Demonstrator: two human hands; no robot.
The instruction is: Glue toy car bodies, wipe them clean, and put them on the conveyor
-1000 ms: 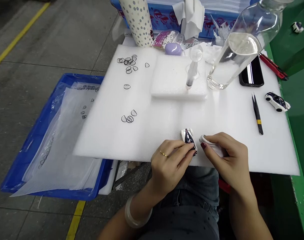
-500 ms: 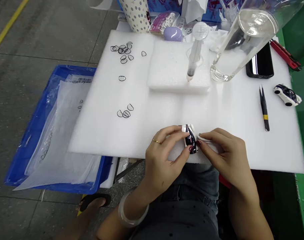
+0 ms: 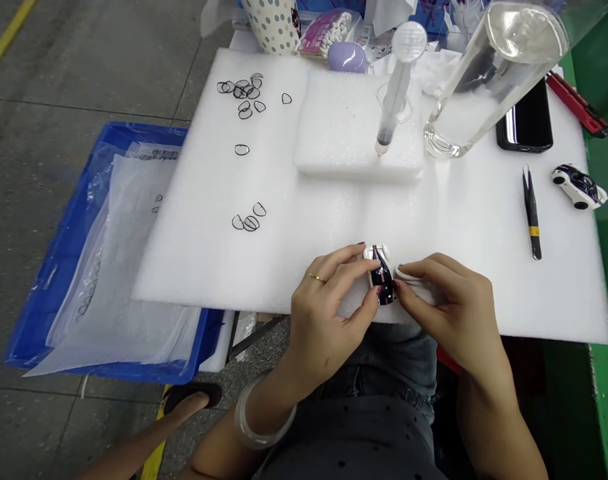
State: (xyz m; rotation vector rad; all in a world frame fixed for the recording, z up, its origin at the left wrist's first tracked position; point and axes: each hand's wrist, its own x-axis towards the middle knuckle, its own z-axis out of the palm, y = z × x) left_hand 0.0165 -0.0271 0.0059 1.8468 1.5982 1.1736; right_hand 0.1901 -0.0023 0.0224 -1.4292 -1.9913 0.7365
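My left hand (image 3: 329,300) is closed around a small white and dark-blue toy car (image 3: 383,277), with thumb and fingers on its sides and top. The car is at the front edge of the white foam sheet (image 3: 194,253). My right hand (image 3: 449,300) pinches a folded or rolled white piece, like cloth or wipe (image 3: 421,280), whose tip is close against the car's right side. Whether it touches cannot be made out. Most of the white piece is hidden by my right fingers.
Thin black rings (image 3: 251,223) lie in groups on the left. A syringe (image 3: 394,100) stands on a foam block (image 3: 334,133), beside a tilted-looking clear cylinder of liquid (image 3: 484,87). Tweezers (image 3: 532,220), a second toy car (image 3: 579,187) and a phone-like black object (image 3: 529,123) lie right. A blue tray (image 3: 49,293) stands left.
The view has shifted slightly, and more of a person's leg shows at lower left. Both hands keep nearly the same hold; the left index finger has lifted a little at the car's far end.
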